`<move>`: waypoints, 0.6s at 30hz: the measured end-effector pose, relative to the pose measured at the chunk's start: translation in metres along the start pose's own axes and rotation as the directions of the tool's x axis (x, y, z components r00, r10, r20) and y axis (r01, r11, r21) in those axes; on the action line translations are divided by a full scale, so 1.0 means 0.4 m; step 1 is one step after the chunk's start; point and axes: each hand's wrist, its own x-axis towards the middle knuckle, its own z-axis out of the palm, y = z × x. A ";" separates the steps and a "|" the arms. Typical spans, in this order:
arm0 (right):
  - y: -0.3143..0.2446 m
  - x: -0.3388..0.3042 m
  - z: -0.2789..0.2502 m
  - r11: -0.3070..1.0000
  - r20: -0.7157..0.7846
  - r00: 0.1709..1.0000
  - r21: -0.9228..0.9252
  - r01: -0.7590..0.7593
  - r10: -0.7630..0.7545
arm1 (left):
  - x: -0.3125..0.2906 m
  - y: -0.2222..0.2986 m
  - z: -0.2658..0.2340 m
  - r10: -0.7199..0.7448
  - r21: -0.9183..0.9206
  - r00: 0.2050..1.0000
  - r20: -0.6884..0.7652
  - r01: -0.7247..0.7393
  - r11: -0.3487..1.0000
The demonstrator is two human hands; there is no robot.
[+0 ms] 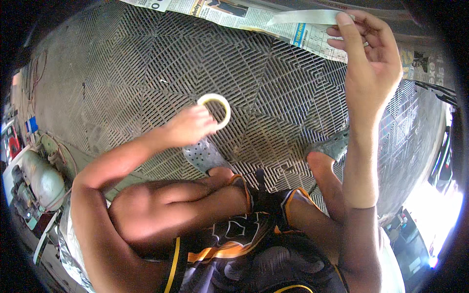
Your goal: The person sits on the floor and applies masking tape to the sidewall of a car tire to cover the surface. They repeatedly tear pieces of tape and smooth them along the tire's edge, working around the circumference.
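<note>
My left hand (191, 126), slightly blurred, is closed on a roll of pale masking tape (226, 108), held over the floor in front of my left foot. Up at the right, my right hand (373, 46) pinches one end of a torn strip of tape (308, 17) between thumb and fingers. The strip stretches leftward from the fingertips, its free end lying over or just in front of the newspaper (259, 27). That newspaper runs along the lower edge of a dark, shiny surface (420, 22) at the top. Whether the strip touches the paper I cannot tell.
Grey slatted floor tiles (161, 83) spread below. My feet wear grey perforated clogs (202, 156). At the left stand a rounded tank (44, 178), hoses and a blue object (31, 124). More newspaper (427, 68) hangs at the right, beyond my right hand.
</note>
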 end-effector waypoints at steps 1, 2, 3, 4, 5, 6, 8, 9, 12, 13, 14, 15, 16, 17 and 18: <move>0.000 -0.005 0.001 1.000 0.023 1.000 -0.021 -0.014 0.015 | -0.023 0.011 0.065 0.070 0.080 0.996 0.054 -0.075 0.994; 0.002 -0.005 0.003 0.999 0.044 0.999 -0.039 -0.022 0.023 | -0.041 0.029 0.095 0.096 0.093 0.992 0.082 -0.103 0.990; 0.004 -0.006 0.005 0.998 0.065 0.997 -0.057 -0.028 0.032 | -0.058 0.042 0.123 0.077 0.079 0.991 0.113 -0.086 0.993; 0.011 -0.008 0.003 0.997 0.069 0.995 -0.025 -0.076 0.078 | -0.065 0.040 0.141 0.075 0.065 0.986 0.148 -0.086 0.994; 0.017 -0.010 0.006 0.993 0.084 0.989 0.012 -0.119 0.118 | -0.068 0.047 0.141 0.065 0.034 0.986 0.151 -0.071 0.997; 0.023 -0.014 0.010 0.986 0.101 0.982 0.048 -0.162 0.157 | -0.073 0.053 0.140 0.055 0.002 0.986 0.155 -0.056 0.998; 0.028 -0.022 0.013 0.976 0.088 0.972 -0.002 -0.216 0.216 | -0.066 0.059 0.128 0.054 -0.011 0.998 0.037 -0.054 0.998; 0.042 -0.028 0.019 0.971 0.117 0.965 0.012 -0.238 0.235 | -0.050 0.070 0.088 0.037 -0.025 0.997 -0.061 -0.039 0.999; 0.060 -0.045 0.031 0.909 0.228 0.884 -0.014 -0.416 0.408 | 0.051 0.053 -0.032 -0.260 -0.235 0.859 -0.441 0.169 0.957; 0.067 -0.053 0.035 0.899 0.254 0.866 -0.042 -0.436 0.431 | 0.110 0.044 -0.113 -0.290 -0.230 0.780 -0.555 0.191 0.954; 0.072 -0.062 0.053 0.870 0.287 0.837 0.022 -0.492 0.466 | 0.149 0.022 -0.161 -0.360 -0.352 0.677 -0.642 0.157 0.923; 0.079 -0.064 0.062 0.840 0.318 0.811 0.076 -0.538 0.490 | 0.198 0.031 -0.226 -0.449 -0.481 0.655 -0.608 0.146 0.864; 0.090 -0.062 0.074 0.804 0.358 0.784 0.130 -0.580 0.507 | 0.233 0.011 -0.246 -0.468 -0.544 0.682 -0.562 0.121 0.830; 0.101 -0.055 0.081 0.788 0.349 0.788 0.182 -0.588 0.508 | 0.270 -0.003 -0.261 -0.504 -0.652 0.706 -0.498 0.078 0.754; 0.118 -0.047 0.085 0.768 0.338 0.790 0.232 -0.597 0.511 | 0.298 -0.018 -0.271 -0.528 -0.750 0.734 -0.427 0.039 0.660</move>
